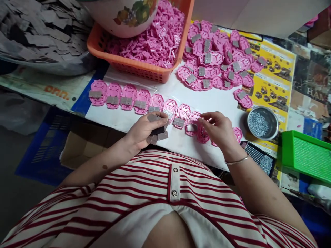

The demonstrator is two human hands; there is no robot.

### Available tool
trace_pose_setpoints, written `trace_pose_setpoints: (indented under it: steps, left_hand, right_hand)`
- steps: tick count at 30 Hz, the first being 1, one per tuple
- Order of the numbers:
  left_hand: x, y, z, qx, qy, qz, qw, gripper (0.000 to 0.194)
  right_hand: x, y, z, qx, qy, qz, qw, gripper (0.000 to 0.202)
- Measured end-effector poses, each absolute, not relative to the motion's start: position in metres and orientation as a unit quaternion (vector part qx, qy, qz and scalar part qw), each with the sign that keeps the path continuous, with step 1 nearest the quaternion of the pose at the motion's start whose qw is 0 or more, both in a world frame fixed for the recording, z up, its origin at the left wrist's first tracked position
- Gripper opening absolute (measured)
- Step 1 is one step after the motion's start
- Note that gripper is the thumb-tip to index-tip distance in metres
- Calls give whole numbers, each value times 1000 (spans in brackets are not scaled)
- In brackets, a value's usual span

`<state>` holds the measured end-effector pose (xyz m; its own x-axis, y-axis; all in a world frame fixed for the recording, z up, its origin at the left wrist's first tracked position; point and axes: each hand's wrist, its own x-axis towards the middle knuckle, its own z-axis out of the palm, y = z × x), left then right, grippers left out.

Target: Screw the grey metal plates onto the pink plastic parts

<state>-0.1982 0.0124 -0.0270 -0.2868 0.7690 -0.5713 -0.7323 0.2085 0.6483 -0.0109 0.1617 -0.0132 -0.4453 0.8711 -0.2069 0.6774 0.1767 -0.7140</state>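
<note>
We are seeing a white fruit-painted bowl (137, 17) at the far side, yellow printed sheets (288, 63) lying beyond a bright green tray (287, 150) at right, brown cardboard (74, 150) sitting by a blue crate (33, 160) at left, pale crumpled plastic (20, 113) nearby.
</note>
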Motion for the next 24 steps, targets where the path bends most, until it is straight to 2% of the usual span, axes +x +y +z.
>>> trace_pose_setpoints:
  steps: [3,7,11,16,24]
  left_hand:
    - [-194,20,-24,10,493,646,582,38]
    - [-189,25,-24,38,500,667,551,36]
    - [-188,24,-25,39,501,669,548,38]
    - [-190,24,-26,38,513,685,516,37]
    - [-197,21,-30,6,508,679,531,34]
  right_hand:
    - [-25,149,4,-448,-777,413,160,16]
    - [-48,126,15,-361,-736,570,59,42]
    - [-63,115,7,-371,-681,632,7,53]
    - [-66,106,1,-382,-599,704,-25,51]
    - [-54,108,9,-417,-565,711,38,38]
